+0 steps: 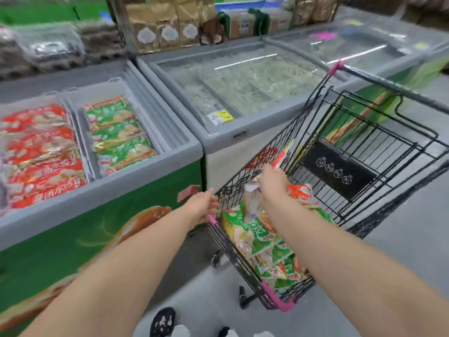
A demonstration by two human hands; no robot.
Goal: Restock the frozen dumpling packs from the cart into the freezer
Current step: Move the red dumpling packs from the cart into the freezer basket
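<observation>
A black wire cart (364, 152) with pink corner trim stands to the right of the open freezer (136, 176). Green dumpling packs (267, 251) are piled in the cart's near end, with red packs (301, 190) behind them. My right hand (272, 183) is down inside the cart, fingers closed on a pale pack (251, 200) standing on end. My left hand (204, 205) hovers open beside the cart's left rim, touching nothing I can make out. The freezer holds red dumpling packs (41, 156) in its left bin and green packs (119, 135) in its right bin.
A second chest freezer (218, 139) with closed glass lids stands behind the cart, and a third (364, 45) sits further right. Shelves of bagged goods (155, 25) line the back. Grey floor (401, 239) lies to the right of the cart. My shoes (162, 322) show at the bottom.
</observation>
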